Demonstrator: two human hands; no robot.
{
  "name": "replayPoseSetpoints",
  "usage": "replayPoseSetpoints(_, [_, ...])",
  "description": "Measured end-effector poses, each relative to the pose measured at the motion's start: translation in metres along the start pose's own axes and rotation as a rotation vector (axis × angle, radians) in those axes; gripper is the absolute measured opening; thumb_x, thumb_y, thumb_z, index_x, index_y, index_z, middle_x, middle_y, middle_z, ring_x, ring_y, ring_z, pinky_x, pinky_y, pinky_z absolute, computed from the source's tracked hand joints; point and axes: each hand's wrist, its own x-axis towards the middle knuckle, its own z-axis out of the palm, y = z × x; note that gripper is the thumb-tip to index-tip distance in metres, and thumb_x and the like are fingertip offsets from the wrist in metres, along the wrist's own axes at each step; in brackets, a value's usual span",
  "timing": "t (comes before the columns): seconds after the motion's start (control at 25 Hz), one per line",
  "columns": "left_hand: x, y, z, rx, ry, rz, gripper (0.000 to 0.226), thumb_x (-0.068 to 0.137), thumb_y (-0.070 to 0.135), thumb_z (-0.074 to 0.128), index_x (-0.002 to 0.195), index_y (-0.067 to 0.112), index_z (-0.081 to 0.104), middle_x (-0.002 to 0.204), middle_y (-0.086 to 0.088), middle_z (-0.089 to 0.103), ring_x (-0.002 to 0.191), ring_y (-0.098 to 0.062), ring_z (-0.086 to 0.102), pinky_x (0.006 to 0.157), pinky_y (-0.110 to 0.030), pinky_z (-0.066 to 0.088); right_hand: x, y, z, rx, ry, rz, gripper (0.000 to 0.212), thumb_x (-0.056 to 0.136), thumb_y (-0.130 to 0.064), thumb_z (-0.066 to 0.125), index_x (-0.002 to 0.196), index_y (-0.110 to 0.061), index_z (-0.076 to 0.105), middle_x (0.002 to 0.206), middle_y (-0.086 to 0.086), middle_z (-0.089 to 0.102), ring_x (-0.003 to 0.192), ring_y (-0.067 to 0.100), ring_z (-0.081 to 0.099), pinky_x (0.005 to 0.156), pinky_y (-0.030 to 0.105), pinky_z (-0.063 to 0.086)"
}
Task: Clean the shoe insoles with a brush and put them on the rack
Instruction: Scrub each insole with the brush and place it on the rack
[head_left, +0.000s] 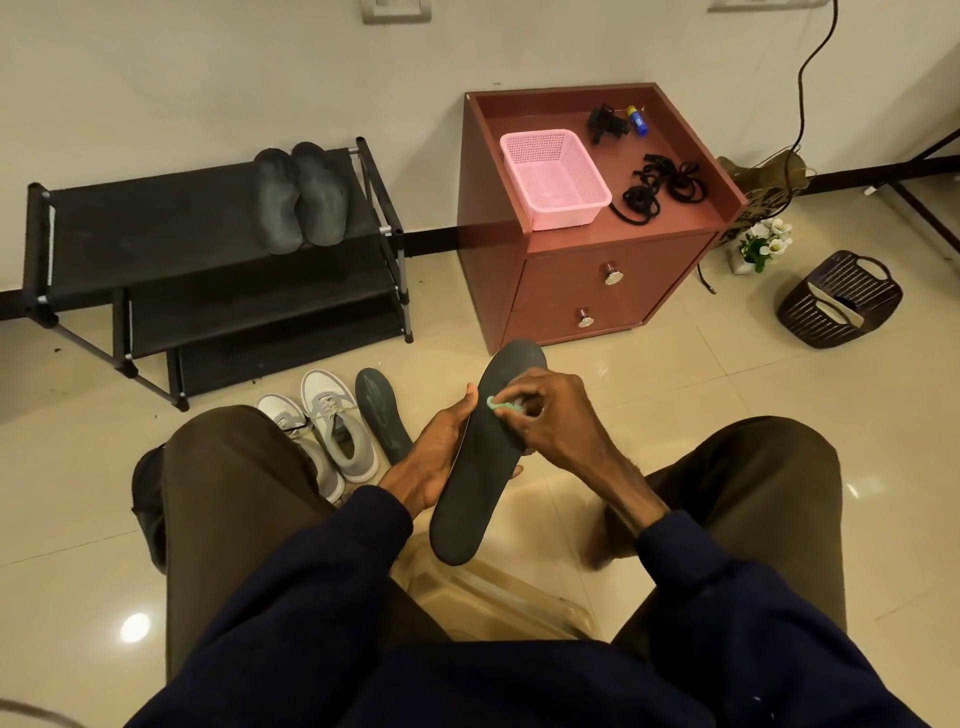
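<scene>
- Black three-tier rack (208, 223) stands against the wall, ahead on your left. Two dark insoles (301, 195) lie side by side on its top shelf.
- Red-brown cabinet (587, 280) is right of the rack, with a pink basket (553, 179) and black laces (660, 182) on top.
- Held insole (467, 483), black, is in the air between your knees, toe end towards the cabinet.
- Grey shoes (332, 426) sit paired on the floor by your left knee. Floor insole (382, 415) lies flat just beside them.
- Your left hand (431, 457) grips the held insole at its left edge, thumb on the rim, fingers curled beneath.
- Your right hand (550, 415) has its fingers bunched, pinching the brush.
- Green brush (501, 405) touches the held insole's upper half.
</scene>
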Motion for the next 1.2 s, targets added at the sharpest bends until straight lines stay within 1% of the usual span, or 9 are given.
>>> replayPoseSetpoints(0.12, [0.000,-0.001,0.000,-0.002,0.019,0.017,0.060,0.102,0.059,0.044,0.133,0.012,0.064,0.130,-0.020,0.068,0.109,-0.037,0.069,0.104,-0.059,0.048,0.000,-0.010,-0.002,0.005,-0.226,0.032,0.011,0.084,-0.018,0.084,0.094,-0.015,0.083,0.089,-0.003,0.072,0.077,0.011,0.068,0.066,0.022,0.060])
replayPoseSetpoints(0.36, [-0.001,0.000,0.000,-0.001,-0.046,-0.028,0.065,0.103,0.061,0.036,0.134,0.009,0.061,0.133,-0.023,0.065,0.117,-0.039,0.064,0.112,-0.057,0.040,0.009,0.013,-0.012,-0.172,0.345,0.007,0.012,0.086,-0.013,0.081,0.097,-0.010,0.080,0.095,0.004,0.073,0.080,0.011,0.065,0.074,0.029,0.061])
replayPoseSetpoints(0.56, [-0.001,-0.002,0.001,0.004,0.020,0.003,0.059,0.102,0.059,0.044,0.133,0.013,0.063,0.128,-0.020,0.069,0.110,-0.038,0.069,0.103,-0.060,0.048,-0.001,-0.015,-0.002,-0.012,-0.240,0.048,0.011,0.085,-0.017,0.083,0.096,-0.013,0.082,0.090,-0.004,0.072,0.075,0.007,0.066,0.067,0.016,0.057])
replayPoseSetpoints(0.6, [-0.001,-0.002,0.001,0.001,0.017,0.013,0.059,0.102,0.059,0.043,0.134,0.012,0.062,0.128,-0.020,0.068,0.110,-0.038,0.069,0.103,-0.059,0.049,0.001,-0.014,-0.005,-0.005,-0.240,0.060,0.010,0.084,-0.017,0.083,0.093,-0.012,0.082,0.087,-0.004,0.072,0.071,0.007,0.066,0.064,0.015,0.056])
replayPoseSetpoints(0.72, [-0.001,0.000,-0.003,-0.001,-0.048,0.003,0.067,0.103,0.060,0.035,0.142,0.009,0.054,0.136,-0.022,0.063,0.120,-0.039,0.063,0.109,-0.056,0.044,0.010,0.006,-0.023,-0.107,0.137,0.070,0.010,0.084,-0.015,0.083,0.092,-0.010,0.081,0.089,0.002,0.074,0.068,0.002,0.062,0.063,0.013,0.055])
replayPoseSetpoints(0.84, [-0.001,0.001,-0.003,-0.009,-0.082,-0.012,0.069,0.104,0.061,0.033,0.143,0.007,0.052,0.140,-0.022,0.060,0.123,-0.039,0.060,0.109,-0.054,0.042,0.010,0.022,-0.021,-0.164,0.372,0.049,0.011,0.086,-0.011,0.081,0.097,-0.011,0.079,0.095,0.002,0.072,0.076,0.005,0.062,0.071,0.025,0.060])
replayPoseSetpoints(0.92, [-0.001,0.001,-0.002,-0.042,-0.044,0.002,0.068,0.102,0.060,0.038,0.142,0.007,0.053,0.136,-0.023,0.063,0.118,-0.040,0.064,0.104,-0.055,0.047,0.006,0.017,-0.014,-0.085,0.250,0.010,0.011,0.086,-0.013,0.081,0.097,-0.011,0.080,0.095,0.001,0.072,0.079,0.008,0.064,0.072,0.026,0.060])
replayPoseSetpoints(1.08, [0.001,0.001,-0.003,-0.043,0.025,0.058,0.068,0.100,0.061,0.043,0.142,0.009,0.055,0.133,-0.022,0.065,0.109,-0.039,0.068,0.093,-0.056,0.057,0.002,-0.002,-0.015,-0.003,-0.238,0.037,0.008,0.083,-0.016,0.084,0.091,-0.013,0.083,0.086,-0.003,0.073,0.074,0.010,0.067,0.064,0.019,0.057])
replayPoseSetpoints(1.2, [0.001,0.001,-0.004,-0.043,-0.016,0.056,0.071,0.102,0.062,0.039,0.146,0.008,0.050,0.138,-0.023,0.061,0.118,-0.040,0.063,0.101,-0.055,0.052,0.009,0.007,-0.022,-0.083,-0.019,0.014,0.008,0.083,-0.014,0.084,0.090,-0.012,0.083,0.085,-0.002,0.072,0.070,0.009,0.065,0.064,0.024,0.058])
